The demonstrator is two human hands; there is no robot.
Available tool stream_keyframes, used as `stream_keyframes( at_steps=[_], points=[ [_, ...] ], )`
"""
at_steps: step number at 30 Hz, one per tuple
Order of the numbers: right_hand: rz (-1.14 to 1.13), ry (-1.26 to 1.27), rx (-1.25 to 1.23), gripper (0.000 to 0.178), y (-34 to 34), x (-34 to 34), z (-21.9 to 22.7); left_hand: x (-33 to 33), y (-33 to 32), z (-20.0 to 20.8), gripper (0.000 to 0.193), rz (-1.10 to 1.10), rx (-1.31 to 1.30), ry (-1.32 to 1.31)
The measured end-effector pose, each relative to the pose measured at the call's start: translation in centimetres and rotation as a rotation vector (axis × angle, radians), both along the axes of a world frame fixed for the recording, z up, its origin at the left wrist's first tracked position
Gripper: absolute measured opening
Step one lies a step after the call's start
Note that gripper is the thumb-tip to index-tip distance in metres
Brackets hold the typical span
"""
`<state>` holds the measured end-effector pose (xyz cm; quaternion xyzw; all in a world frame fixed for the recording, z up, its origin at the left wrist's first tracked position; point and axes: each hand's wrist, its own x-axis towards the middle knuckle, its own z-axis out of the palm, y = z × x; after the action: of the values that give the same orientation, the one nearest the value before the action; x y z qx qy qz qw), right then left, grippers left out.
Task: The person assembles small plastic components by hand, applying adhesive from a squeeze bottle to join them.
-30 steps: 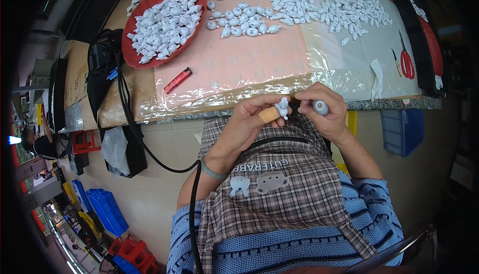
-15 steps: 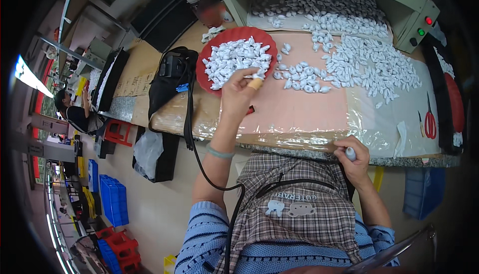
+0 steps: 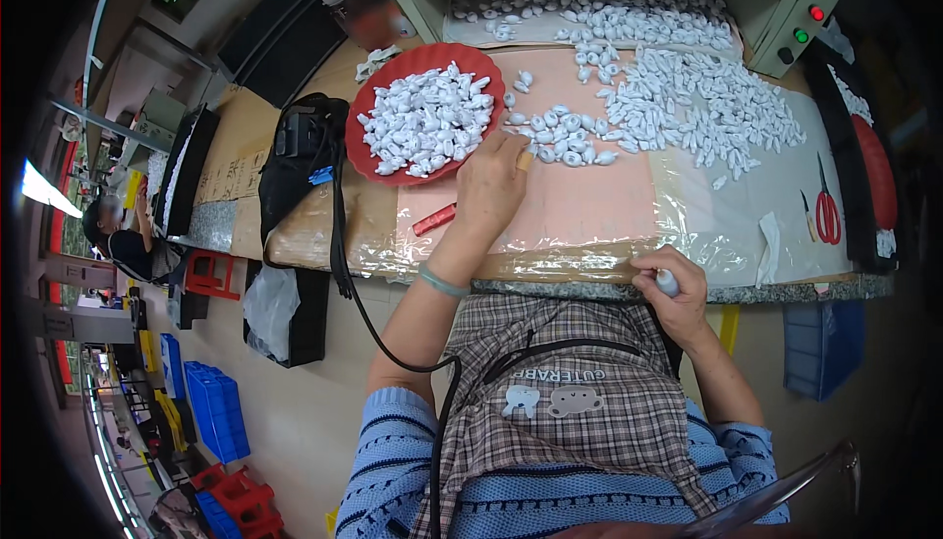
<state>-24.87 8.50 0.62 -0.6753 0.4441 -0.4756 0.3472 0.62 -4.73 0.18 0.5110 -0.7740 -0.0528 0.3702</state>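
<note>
At the right edge of the red scalloped plate [image 3: 368,151], my left hand [image 3: 491,186] reaches to the small white glossy pieces [image 3: 565,136] lying loose on the pink sheet. Its fingers are bent close together, with an orange cover on one digit; what lies between the tips is hidden. Similar white pieces [image 3: 427,117] are heaped on the plate. Near the table's front edge my right hand [image 3: 678,298] is closed around a stick-like tool with a rounded pale grey end [image 3: 667,283]; the rest of it is hidden. A red stick-shaped object [image 3: 435,219] lies beside my left wrist.
A pale green machine housing [image 3: 786,9] with lit buttons spans the back, white pieces spread beneath and before it. Red-handled scissors [image 3: 828,215] and a black tray [image 3: 820,97] are at the right. A black bag [image 3: 305,161] and a pink-lidded bottle [image 3: 359,9] stand left.
My left hand has moved from over the plate to the loose pieces at its right, uncovering the red stick-shaped object. My right hand keeps its grip. The whole view has shifted slightly.
</note>
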Motion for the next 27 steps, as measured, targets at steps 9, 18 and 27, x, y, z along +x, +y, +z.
stream_keyframes(
  at_steps=[9, 18, 27],
  points=[
    [0.01, 0.033, 0.014, 0.021, 0.1, -0.3, 0.0, -1.1, -0.5, -0.3, 0.021, 0.089, 0.021, -0.125],
    [0.008, -0.011, 0.078, 0.02, 0.1, -0.4, 0.2, -1.3, 5.6, 2.2, 0.033, -0.415, 1.041, 1.286],
    [0.026, -0.081, 0.149, 0.023, 0.2, 0.1, 0.7, -3.6, 9.3, 1.1, 0.027, -0.663, 1.207, 1.586]
  ],
)
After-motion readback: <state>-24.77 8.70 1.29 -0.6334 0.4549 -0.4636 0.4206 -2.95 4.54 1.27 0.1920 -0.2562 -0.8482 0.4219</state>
